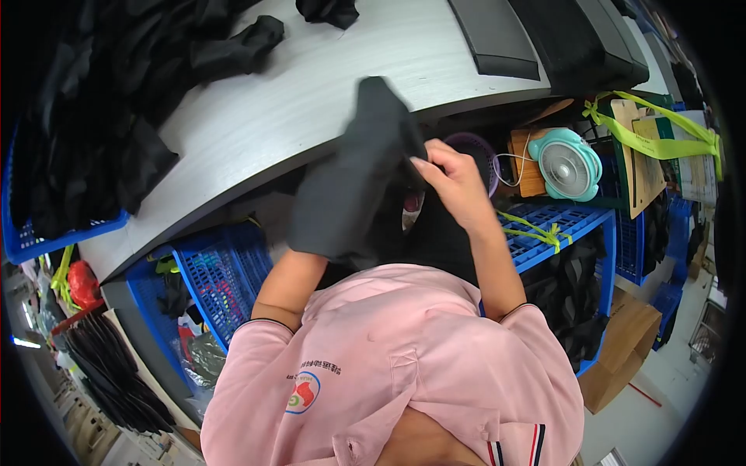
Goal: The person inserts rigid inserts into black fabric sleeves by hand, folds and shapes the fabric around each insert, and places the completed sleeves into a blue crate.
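A piece of black cloth (353,179), blurred by motion, is raised in front of my body at the table's near edge. My left forearm runs up into it, so the cloth covers my left hand and its fingers do not show. On the other side, my right hand (452,177) pinches the cloth's right edge between thumb and fingers. The cloth's upper end is narrow and pokes up over the pale tabletop (311,93).
Black cloth pieces (148,85) are heaped at the table's left, partly in a blue basket (70,237). Black padded pieces (544,46) lie at the back right. A teal fan (569,163) stands by a blue crate (563,225). Another blue basket (225,272) sits under the table.
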`<state>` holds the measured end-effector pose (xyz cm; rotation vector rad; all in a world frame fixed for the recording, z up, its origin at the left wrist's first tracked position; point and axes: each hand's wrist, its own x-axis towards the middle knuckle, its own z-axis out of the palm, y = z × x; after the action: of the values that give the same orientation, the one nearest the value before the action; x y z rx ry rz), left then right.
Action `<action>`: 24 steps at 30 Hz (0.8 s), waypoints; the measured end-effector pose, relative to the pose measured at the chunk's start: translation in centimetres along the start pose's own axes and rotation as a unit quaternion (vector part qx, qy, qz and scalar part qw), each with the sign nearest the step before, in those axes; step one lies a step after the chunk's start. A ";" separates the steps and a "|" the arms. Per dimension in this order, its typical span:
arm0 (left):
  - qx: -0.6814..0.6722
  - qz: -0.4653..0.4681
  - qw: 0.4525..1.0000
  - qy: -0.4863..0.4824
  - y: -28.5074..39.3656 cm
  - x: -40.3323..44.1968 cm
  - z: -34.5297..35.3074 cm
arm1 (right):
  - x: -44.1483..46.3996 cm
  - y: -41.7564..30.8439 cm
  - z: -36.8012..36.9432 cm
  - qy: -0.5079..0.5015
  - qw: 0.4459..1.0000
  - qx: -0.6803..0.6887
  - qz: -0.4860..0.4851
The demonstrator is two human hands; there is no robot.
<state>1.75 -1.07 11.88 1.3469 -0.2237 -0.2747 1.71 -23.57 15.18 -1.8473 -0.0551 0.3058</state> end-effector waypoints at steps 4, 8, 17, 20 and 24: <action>0.014 0.003 1.000 0.009 1.3 1.0 -3.3 | -1.0 -1.6 -2.2 -0.036 0.914 0.374 -0.153; 0.041 -0.005 0.999 -0.019 0.7 1.2 0.1 | 1.6 -2.3 -3.1 0.060 0.868 0.491 -0.033; 0.161 0.016 0.986 -0.043 3.6 2.0 2.3 | 2.6 -0.3 -3.1 0.082 0.967 0.197 -0.137; 0.237 0.032 0.966 -0.094 5.0 2.9 2.8 | 2.1 -1.7 -2.8 0.119 0.968 -0.094 -0.199; 0.226 0.060 0.972 -0.039 0.9 3.5 1.7 | 2.6 -1.5 -2.2 0.156 0.949 -0.136 -0.237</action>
<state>4.56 -3.55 13.06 1.7661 -0.4523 -0.1805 4.87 -24.68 16.69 -2.0644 -0.3300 -0.3477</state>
